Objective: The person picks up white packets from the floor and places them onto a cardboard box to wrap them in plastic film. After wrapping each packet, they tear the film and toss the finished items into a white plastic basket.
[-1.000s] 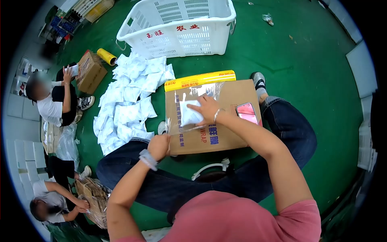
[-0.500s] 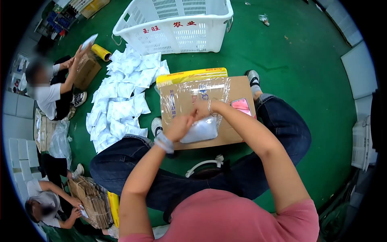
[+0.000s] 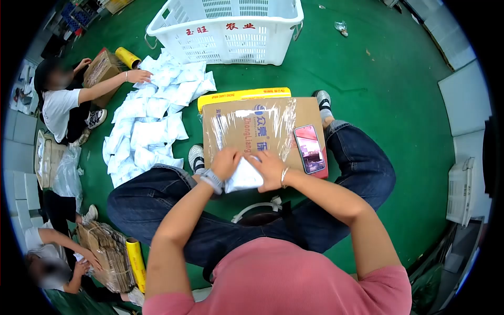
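A white packet [image 3: 244,177] is at the near edge of the cardboard box [image 3: 231,126], between my two hands. My left hand [image 3: 226,164] grips its left upper corner with bent fingers. On the packet's right side, my right hand [image 3: 270,170] has its fingers closed over the edge. Clear plastic film covers part of the box top, over blue and red print. A phone [image 3: 310,149] with a lit pink screen lies on the box to the right of my right hand. Behind the box's far edge is a yellow carton [image 3: 244,96].
Many white packets [image 3: 152,131] lie piled on the green floor to the left. A large white crate [image 3: 226,42] stands beyond the box. One co-worker [image 3: 63,110] reaches onto the pile; another [image 3: 52,252] sits lower left beside stacked cardboard [image 3: 107,257].
The packet has come toward me to the box's near edge, and both hands have moved down onto it. The upper co-worker's raised arm has lowered to the pile.
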A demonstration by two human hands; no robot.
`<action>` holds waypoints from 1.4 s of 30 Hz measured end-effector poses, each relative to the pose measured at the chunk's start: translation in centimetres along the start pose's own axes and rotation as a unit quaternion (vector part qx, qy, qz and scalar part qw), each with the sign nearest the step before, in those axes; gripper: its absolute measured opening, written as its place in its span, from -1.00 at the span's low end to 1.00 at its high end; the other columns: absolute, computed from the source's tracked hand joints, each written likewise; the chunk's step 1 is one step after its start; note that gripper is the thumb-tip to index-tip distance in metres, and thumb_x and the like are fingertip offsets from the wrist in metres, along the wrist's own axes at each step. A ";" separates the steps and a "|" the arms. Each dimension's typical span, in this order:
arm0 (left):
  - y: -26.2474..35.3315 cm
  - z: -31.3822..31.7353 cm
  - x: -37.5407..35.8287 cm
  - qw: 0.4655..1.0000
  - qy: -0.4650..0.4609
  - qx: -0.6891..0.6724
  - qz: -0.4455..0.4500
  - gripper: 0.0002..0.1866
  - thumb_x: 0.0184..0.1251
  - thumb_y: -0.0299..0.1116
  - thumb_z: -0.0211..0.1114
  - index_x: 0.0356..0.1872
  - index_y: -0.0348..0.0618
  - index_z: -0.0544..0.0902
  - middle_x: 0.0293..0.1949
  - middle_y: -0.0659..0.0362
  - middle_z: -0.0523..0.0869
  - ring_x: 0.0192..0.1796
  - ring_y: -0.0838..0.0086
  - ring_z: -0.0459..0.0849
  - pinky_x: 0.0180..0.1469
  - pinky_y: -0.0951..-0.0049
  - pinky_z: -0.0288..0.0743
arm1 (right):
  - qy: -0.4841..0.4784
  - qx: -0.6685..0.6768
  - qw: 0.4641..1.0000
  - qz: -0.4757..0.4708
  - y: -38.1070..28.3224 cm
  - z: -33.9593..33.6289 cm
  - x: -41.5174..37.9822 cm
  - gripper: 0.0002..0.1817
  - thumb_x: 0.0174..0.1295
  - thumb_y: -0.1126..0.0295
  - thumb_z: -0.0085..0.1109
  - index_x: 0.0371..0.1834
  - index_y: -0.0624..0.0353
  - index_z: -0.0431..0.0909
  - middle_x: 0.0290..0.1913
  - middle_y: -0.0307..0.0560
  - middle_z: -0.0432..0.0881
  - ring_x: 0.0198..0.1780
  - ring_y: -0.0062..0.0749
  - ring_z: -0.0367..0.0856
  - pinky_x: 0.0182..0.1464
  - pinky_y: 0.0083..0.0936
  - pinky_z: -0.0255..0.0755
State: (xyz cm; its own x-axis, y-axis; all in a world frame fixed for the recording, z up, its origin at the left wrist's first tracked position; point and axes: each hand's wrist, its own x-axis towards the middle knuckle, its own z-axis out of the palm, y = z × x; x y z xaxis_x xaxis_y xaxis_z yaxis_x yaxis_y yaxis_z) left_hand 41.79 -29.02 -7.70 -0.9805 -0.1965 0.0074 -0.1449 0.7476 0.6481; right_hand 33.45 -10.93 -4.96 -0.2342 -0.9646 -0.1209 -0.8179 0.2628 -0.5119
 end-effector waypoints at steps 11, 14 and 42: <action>0.8 -5.2 0.4 0.919 -0.346 -0.143 -0.127 -0.36 0.21 0.18 0.05 -0.16 -0.33 0.57 -0.24 -0.10 0.62 -0.14 0.16 0.59 -0.11 0.31 0.43 | 0.005 0.298 0.951 0.077 1.3 -2.0 1.2 -0.58 -0.09 0.22 0.37 -0.20 0.18 0.48 -0.25 -0.01 0.52 -0.06 -0.20 0.50 -0.11 -0.38 0.43; 3.3 -5.6 1.4 0.944 -0.228 0.176 -0.158 -0.41 0.06 0.06 0.27 0.00 -0.19 0.54 -0.16 -0.04 0.59 0.00 0.22 0.52 0.07 0.33 0.33 | 0.086 0.130 0.987 0.045 3.1 -0.9 3.7 -0.74 0.02 0.24 0.23 -0.29 0.17 0.55 -0.25 0.04 0.54 -0.15 -0.09 0.52 -0.15 -0.34 0.44; 4.8 -17.6 -10.9 0.484 -0.674 -0.453 -0.326 -0.10 -0.01 -0.19 0.37 0.29 -0.41 0.09 0.19 -0.06 0.35 0.25 0.28 0.31 0.27 0.32 0.14 | 0.048 0.060 0.976 0.205 6.2 1.2 5.6 -0.67 0.11 0.38 0.06 -0.05 0.26 0.45 -0.05 0.17 0.50 -0.03 -0.03 0.50 0.04 -0.25 0.36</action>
State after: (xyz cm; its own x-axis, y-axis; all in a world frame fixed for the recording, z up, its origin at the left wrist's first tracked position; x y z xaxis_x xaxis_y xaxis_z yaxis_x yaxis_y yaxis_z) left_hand 54.10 -34.46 8.76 -0.0501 0.8461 -0.5307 -0.9631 0.0998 0.2500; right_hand 27.70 -14.77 -9.89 -0.5820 -0.7707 -0.2594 -0.5784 0.6166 -0.5341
